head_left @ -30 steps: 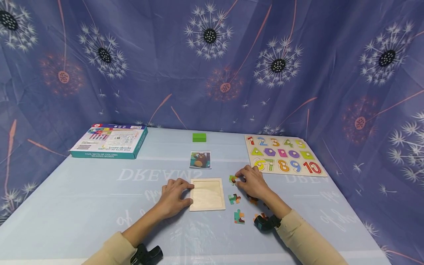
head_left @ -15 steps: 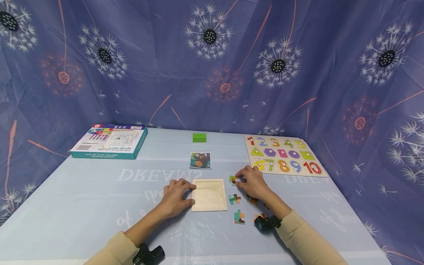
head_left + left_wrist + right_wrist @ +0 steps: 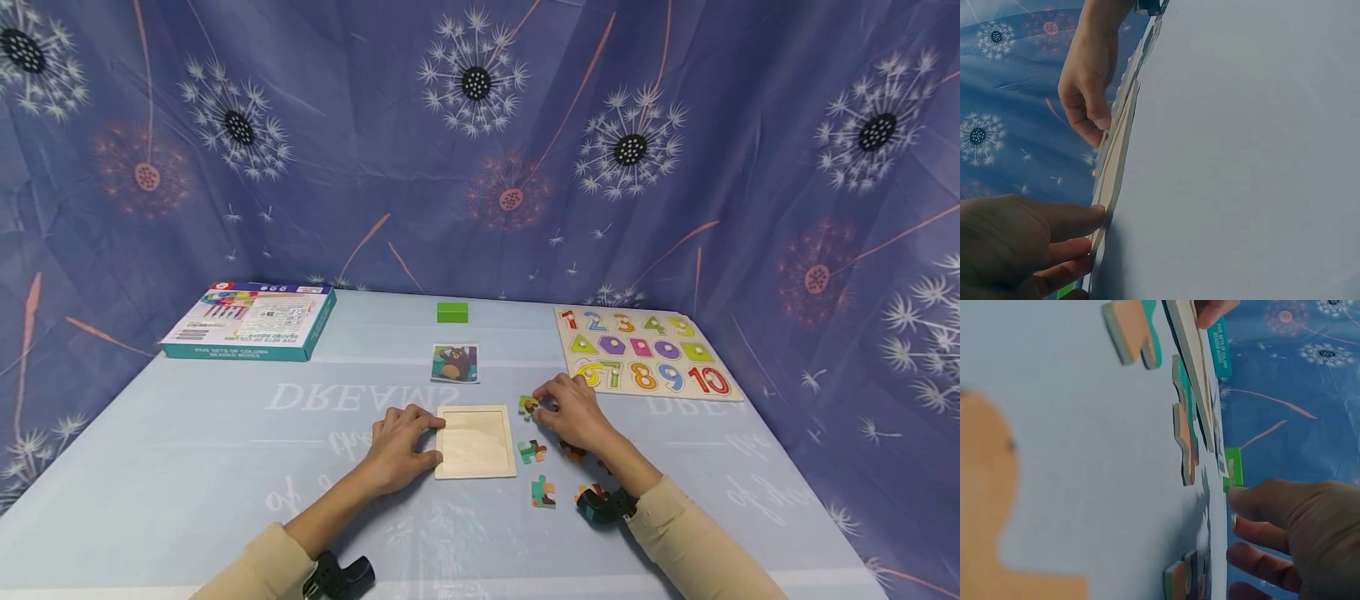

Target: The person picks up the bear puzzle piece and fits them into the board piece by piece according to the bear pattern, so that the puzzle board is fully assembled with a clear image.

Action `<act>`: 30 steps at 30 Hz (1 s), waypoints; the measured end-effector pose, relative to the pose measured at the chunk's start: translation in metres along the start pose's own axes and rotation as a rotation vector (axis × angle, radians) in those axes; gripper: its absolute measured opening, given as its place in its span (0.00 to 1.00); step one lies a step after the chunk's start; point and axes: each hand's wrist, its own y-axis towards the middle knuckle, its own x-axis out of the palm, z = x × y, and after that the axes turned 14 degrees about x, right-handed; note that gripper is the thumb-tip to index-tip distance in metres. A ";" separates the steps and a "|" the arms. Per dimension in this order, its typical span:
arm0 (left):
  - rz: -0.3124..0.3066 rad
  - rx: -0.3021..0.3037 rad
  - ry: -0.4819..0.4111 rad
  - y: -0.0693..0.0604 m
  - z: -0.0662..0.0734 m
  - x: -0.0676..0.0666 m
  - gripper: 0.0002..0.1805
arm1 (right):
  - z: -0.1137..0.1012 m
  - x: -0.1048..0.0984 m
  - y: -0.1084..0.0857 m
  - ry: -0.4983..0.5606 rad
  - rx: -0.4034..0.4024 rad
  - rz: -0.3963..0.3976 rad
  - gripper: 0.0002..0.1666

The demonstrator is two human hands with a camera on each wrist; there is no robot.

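On the table lies a square wooden puzzle tray (image 3: 476,442) with a raised rim and a bare inside. My left hand (image 3: 397,450) touches its left edge with thumb and forefinger, also visible in the left wrist view, where the hand (image 3: 1029,244) is at the tray's rim. Right of the tray, my right hand (image 3: 573,410) pinches a green and brown jigsaw piece (image 3: 527,407) between thumb and fingers. Nearer lie a green and brown jigsaw piece (image 3: 532,452) and a teal and orange one (image 3: 543,492). More pieces are partly hidden under the right hand and wrist.
A bear picture card (image 3: 454,363) lies behind the tray, with a green block (image 3: 452,312) beyond it. At the back right is a number and shape board (image 3: 645,354); a bead box (image 3: 251,323) lies at the back left. A patterned cloth (image 3: 480,167) hangs behind.
My left hand and the wooden tray have shifted slightly to the right. The right hand stays at about the same spot with the jigsaw piece.
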 end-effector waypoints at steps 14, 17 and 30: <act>-0.004 -0.022 -0.026 0.000 0.000 0.000 0.21 | -0.018 -0.009 -0.011 0.028 -0.083 -0.003 0.14; -0.001 -0.022 -0.024 0.000 0.000 0.001 0.21 | -0.024 -0.010 -0.013 0.041 -0.095 -0.010 0.14; 0.005 -0.025 -0.030 -0.001 -0.001 0.001 0.20 | -0.049 -0.007 -0.020 0.069 -0.161 -0.003 0.13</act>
